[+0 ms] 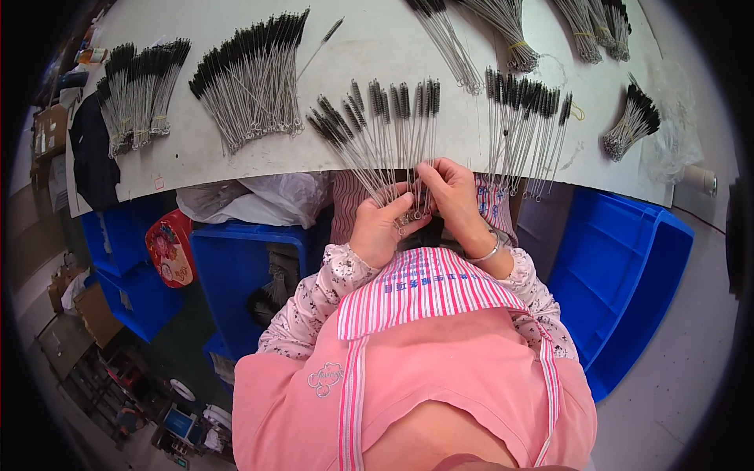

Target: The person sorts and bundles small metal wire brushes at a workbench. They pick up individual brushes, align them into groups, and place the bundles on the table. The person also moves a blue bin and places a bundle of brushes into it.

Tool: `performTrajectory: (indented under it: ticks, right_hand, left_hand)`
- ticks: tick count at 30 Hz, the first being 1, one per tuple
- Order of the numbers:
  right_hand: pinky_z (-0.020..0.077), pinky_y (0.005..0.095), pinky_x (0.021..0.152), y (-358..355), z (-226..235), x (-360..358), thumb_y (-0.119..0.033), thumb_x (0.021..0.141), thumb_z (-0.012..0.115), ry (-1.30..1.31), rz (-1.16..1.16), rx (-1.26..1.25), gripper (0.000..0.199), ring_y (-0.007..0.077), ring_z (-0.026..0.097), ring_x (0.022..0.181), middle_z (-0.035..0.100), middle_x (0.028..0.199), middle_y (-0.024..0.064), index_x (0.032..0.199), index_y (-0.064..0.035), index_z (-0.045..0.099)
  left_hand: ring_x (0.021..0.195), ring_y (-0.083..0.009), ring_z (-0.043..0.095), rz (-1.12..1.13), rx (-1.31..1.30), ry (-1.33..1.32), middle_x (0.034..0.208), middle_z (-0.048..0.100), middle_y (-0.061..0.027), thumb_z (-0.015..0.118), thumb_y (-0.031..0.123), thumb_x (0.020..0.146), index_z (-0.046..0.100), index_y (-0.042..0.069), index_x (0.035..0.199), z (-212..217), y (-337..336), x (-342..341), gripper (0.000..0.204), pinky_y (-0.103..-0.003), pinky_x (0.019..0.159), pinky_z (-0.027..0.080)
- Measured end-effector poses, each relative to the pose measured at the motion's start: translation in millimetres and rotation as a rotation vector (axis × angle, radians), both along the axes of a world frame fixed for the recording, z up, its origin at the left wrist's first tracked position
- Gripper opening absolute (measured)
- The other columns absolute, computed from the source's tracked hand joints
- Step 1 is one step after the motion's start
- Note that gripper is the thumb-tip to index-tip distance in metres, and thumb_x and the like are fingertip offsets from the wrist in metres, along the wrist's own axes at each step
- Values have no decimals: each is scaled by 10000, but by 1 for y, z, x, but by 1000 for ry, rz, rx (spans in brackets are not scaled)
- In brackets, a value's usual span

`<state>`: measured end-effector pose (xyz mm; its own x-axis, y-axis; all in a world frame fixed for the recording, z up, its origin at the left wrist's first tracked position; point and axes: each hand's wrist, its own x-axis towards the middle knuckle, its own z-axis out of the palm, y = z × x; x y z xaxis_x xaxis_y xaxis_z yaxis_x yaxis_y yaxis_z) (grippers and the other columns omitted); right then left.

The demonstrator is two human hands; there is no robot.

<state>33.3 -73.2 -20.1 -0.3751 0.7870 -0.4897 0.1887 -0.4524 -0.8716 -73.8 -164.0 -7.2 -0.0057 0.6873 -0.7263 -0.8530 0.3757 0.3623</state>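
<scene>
Just past the near edge of the table, a fan of thin wire tube brushes [375, 141] with black bristle heads and looped ends stands between my hands. My left hand [378, 228] is closed around the wire ends near the loops. On the other side, my right hand [455, 196] pinches at the wires with thumb and forefinger. Its other fingers are curled and partly hidden. To the right of the fan lies a loose row of similar brushes [522, 118], loops toward me. A larger loose pile of brushes [251, 86] spreads out to the left.
Tied brush bundles [145, 98] lie at the far left, and another bundle [632, 124] is at the right beside clear plastic [675, 118]. Blue crates [620, 275] flank me below the white table [177, 169]. A white plastic bag [267, 198] hangs over the left crate.
</scene>
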Motion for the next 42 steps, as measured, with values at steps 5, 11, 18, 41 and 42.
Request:
performTrajectory:
  ticks: [5, 11, 18, 41, 42]
  right_hand:
    - [348, 211, 437, 0, 1, 1, -161, 832, 609, -19, 42, 16, 224, 35, 454, 517, 547, 582, 0, 699, 19, 594]
    - [335, 170, 397, -3, -11, 5, -176, 848, 610, 28, 9, -2, 186, 19, 456, 472, 557, 620, -15, 776, -5, 606]
    - [441, 204, 482, -6, -4, -2, -138, 824, 616, 65, 36, -29, 171, 59, 550, 563, 616, 660, 33, 752, 17, 611]
    - [410, 188, 436, -6, 0, -3, -161, 822, 646, 241, -42, -389, 138, 70, 525, 521, 580, 676, 8, 822, -32, 597]
    - [406, 186, 430, -5, 0, -1, -163, 824, 645, 254, -26, -400, 136, 66, 518, 511, 569, 663, 0, 814, -38, 593]
  left_hand:
    - [918, -199, 589, 38, -31, 23, 973, 589, -57, 535, 64, 863, 511, 55, 1059, 1, 0, 2, 197, -439, 832, 505]
    - [920, -188, 586, 20, -33, 14, 964, 591, -76, 497, 90, 875, 520, 44, 1070, 4, 2, 0, 201, -433, 829, 507]
    - [975, -188, 580, -20, -5, 33, 1033, 595, -79, 458, 132, 898, 510, 31, 1132, 2, -1, 1, 260, -441, 860, 487]
    - [812, -177, 610, 21, -22, 128, 921, 593, -80, 564, 154, 870, 550, 8, 1036, 8, -1, 5, 221, -328, 729, 549]
    - [801, -172, 612, 27, -31, 130, 903, 596, -78, 565, 157, 869, 554, 9, 1021, 7, -3, 5, 212, -325, 720, 551]
